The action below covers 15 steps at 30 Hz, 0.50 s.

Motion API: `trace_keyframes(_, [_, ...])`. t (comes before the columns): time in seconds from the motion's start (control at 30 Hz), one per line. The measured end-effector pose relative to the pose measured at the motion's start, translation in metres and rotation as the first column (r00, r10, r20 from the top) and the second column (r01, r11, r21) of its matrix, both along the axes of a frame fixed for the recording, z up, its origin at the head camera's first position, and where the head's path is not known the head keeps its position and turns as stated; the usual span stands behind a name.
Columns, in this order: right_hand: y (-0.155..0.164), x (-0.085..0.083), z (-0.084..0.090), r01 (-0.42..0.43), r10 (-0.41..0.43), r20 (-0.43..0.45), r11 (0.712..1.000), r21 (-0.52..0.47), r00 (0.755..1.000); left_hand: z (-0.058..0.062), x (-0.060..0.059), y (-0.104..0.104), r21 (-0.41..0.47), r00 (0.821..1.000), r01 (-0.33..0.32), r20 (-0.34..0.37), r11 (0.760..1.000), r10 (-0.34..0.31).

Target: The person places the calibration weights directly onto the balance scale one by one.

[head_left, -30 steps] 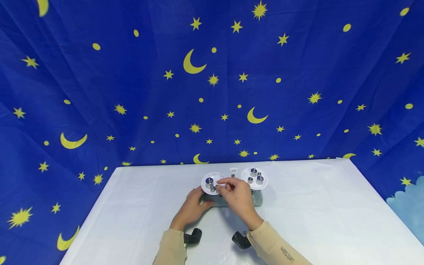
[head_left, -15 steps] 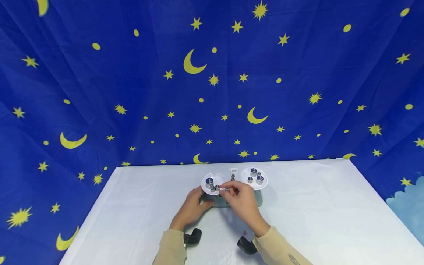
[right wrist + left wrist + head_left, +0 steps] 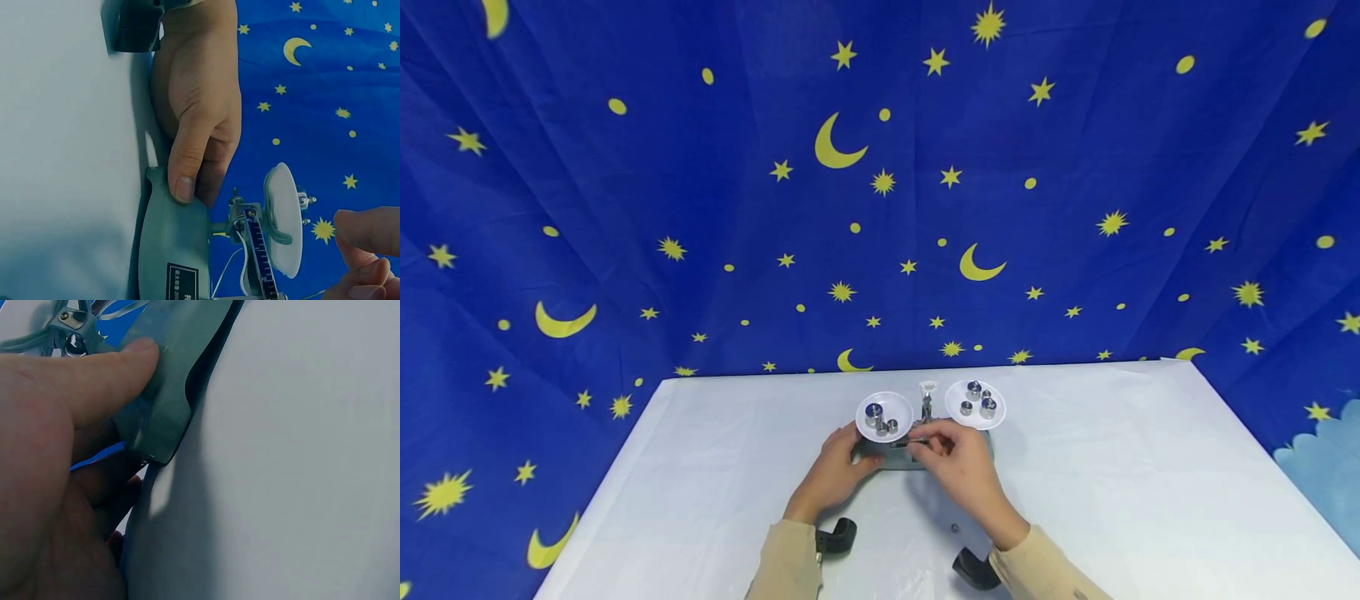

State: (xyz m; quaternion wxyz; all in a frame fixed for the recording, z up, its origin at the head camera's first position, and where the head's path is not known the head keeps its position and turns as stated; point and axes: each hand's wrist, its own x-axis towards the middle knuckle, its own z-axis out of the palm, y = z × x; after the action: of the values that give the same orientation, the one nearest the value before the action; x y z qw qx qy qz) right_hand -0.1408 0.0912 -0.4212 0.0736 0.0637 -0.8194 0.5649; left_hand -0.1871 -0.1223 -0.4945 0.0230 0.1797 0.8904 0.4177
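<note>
Your counter [image 3: 1112,467] fills the lower half of the head view, covered in a smooth white sheet that runs from a straight far edge down to the bottom of the frame, widening toward you. Behind it and to both sides hangs a deep blue backdrop [image 3: 625,192] printed with yellow stars, crescent moons and dots; it folds in soft creases and wraps the whole upper part of the frame. At the lower right edge a pale blue cloud shape [image 3: 1326,467] shows on the cloth.

The balance scale [image 3: 925,433] stands at the centre of the counter, just below its far edge. Its grey-green base sits flat on the sheet. The left pan [image 3: 884,414] carries three small metal weights [image 3: 874,413]; the right pan [image 3: 975,404] carries several more [image 3: 987,407].

Your left hand [image 3: 835,471] rests at the left end of the base, thumb [image 3: 119,359] pressed flat on top and fingers curled against its side, as both wrist views show. Your right hand [image 3: 958,462] sits just in front of the scale's centre, its fingers together in a pinch on thin tweezers [image 3: 910,441] that point left toward the beam, just below the left pan.

Two black wrist mounts [image 3: 835,535] show at the bottom centre of the frame, beside your tan sleeves [image 3: 786,567]. A tiny dark speck [image 3: 954,527] lies on the sheet near your right wrist.
</note>
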Motion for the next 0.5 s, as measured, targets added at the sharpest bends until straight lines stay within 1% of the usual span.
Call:
trace_keyframes(0.27, [0.009, 0.004, -0.004, -0.015, 0.015, 0.003, 1.0, -0.001, 1.0, 0.0, 0.0, 0.0, 0.025, 1.0, 0.009, -0.029, 1.0, -0.008])
trace_keyframes(0.5, [0.017, 0.01, -0.007, -0.03, 0.03, 0.051, 1.0, -0.004, 0.998, -0.002, 0.0, 0.0, 0.022, 0.999, 0.008, -0.034, 1.0, -0.007])
